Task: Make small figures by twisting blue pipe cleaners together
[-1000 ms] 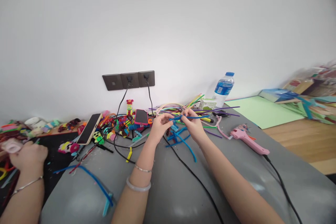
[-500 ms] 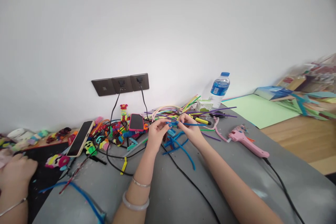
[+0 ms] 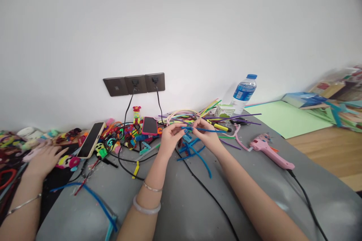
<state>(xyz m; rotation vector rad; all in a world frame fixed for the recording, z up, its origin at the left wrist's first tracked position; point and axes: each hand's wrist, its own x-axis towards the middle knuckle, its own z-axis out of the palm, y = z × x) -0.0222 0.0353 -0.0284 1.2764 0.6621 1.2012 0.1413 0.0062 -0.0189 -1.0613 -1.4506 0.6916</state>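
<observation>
My left hand and my right hand meet over the grey table, both pinched on a thin blue pipe cleaner that sticks out to the right. Just beneath them lie several more blue pipe cleaners. Behind my hands is a heap of coloured pipe cleaners. A white bangle and a thin bracelet ring my left wrist.
A pink glue gun with a black cord lies to the right. A water bottle and a small green carton stand by the wall. Two phones charge at left. Another person's hand rests at far left.
The other person's hand at the left has opened and reached forward over the clutter. My own hands stay together on the blue pipe cleaner, shifting only slightly.
</observation>
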